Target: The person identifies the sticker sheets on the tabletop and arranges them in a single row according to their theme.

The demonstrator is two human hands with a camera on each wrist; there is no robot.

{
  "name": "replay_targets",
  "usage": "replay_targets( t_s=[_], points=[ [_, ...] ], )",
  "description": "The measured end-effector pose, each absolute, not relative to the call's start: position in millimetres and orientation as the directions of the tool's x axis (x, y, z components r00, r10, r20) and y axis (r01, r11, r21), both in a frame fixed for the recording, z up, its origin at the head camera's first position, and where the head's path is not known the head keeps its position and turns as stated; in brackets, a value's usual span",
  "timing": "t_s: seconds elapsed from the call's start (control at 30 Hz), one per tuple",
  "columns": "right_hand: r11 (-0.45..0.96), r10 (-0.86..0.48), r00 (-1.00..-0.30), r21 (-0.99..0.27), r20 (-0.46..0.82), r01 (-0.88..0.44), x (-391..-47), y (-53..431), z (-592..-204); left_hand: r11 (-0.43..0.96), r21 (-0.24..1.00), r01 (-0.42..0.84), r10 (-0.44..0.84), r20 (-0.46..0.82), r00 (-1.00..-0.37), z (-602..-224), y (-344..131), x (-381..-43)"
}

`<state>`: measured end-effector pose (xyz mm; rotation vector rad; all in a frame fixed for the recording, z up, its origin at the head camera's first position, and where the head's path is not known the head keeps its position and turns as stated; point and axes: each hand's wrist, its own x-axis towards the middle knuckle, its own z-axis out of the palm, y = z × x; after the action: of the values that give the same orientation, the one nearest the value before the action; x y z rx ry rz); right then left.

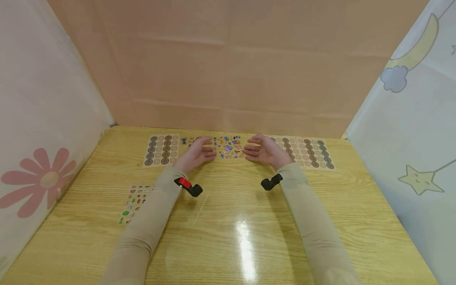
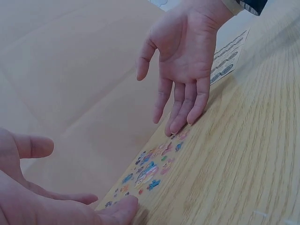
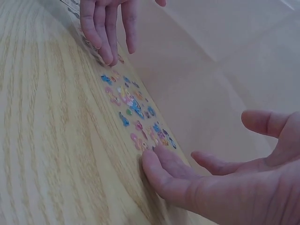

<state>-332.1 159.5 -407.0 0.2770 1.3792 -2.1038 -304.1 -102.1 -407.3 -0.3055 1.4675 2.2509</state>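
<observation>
hands apart | sticker sheet between (colourful) | wood-grain tabletop

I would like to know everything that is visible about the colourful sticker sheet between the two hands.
The colourful sticker sheet lies flat on the table, close to the back wall, between the left hand and right hand. It looks thin, glossy and see-through, with one larger blue, pink and yellow figure in the middle and smaller multicoloured ones around it. Whether the fingers touch its ends is unclear.
</observation>
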Motion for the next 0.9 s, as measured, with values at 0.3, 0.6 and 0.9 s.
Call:
replay_targets(
  t_s=[0.3, 0.6, 0.9],
  points=[
    [-0.214, -0.277, -0.853, -0.838, -0.442, 0.503, -333.4, 157.4, -404.0, -0.291, 0.861, -0.417, 0.203, -0.370, -0.907, -408.2, -102.7, -301.9],
    [-0.192, -0.240, -0.888, -0.877, -0.393, 0.440, -334.5, 158.5, -401.2, -0.339, 0.843, -0.418, 0.239, -0.353, -0.905, -407.2, -96.2, -301.2],
    [-0.180, -0.276, -0.855, -0.850, -0.440, 0.495, -336.6, 159.7, -401.6, -0.381, 0.804, -0.457, 0.249, -0.386, -0.888, -409.0, -93.3, -302.2]
  ],
)
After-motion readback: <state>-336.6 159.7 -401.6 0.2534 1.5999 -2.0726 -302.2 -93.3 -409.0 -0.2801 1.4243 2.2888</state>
